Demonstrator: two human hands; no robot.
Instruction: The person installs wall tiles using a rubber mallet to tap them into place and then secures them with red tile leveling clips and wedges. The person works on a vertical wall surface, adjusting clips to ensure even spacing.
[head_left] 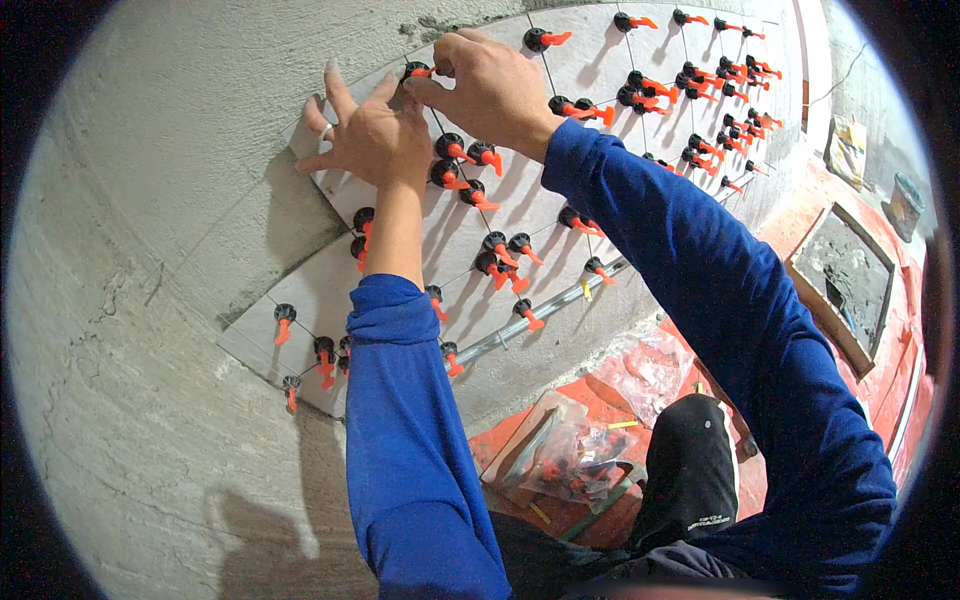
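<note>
High on the wall, my right hand (490, 85) pinches the orange lever of a black tile leveler (416, 70) at a joint near the top edge of the tiles. My left hand (375, 135), a ring on one finger, lies beside it with fingers spread, partly over the tile edge and the bare wall. Its thumb side is close to the same leveler; contact is unclear. Just below sit more levelers with orange levers (450, 147). The light grey tiles (390, 258) carry several such levelers along their joints.
A metal rail (510, 333) runs along the tiles' lower edge. Below, on red sheeting, lie clear plastic bags (575, 465) with orange and black pieces. At right are a mortar tray (845, 275), a bucket (906, 205) and a sack (848, 150). Rough grey wall (170, 230) spans the left.
</note>
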